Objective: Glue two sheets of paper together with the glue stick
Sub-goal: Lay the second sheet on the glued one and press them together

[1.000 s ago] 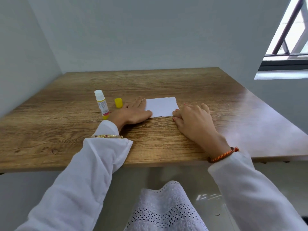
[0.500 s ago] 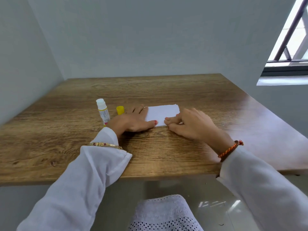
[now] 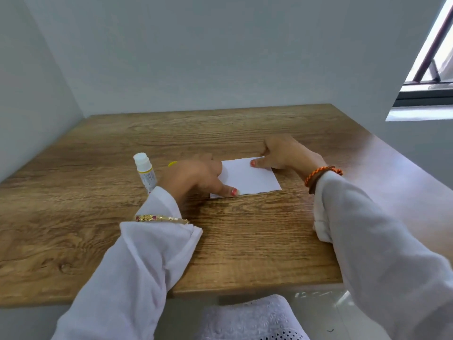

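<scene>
Both our hands press the white paper [image 3: 247,176] flat on the worktop [image 3: 245,241].
Left hand [image 3: 196,177] pins the near left corner with its thumb, grip spread; right hand [image 3: 284,153] holds the far right corner, thumb on top. The uncapped glue stick [image 3: 145,171] stands just left, its yellow cap [image 3: 172,164] behind our left hand.

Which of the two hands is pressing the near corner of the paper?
The left hand: its thumb presses the near left corner of the paper. The right hand touches the far right corner instead, by the orange bracelet.
</scene>
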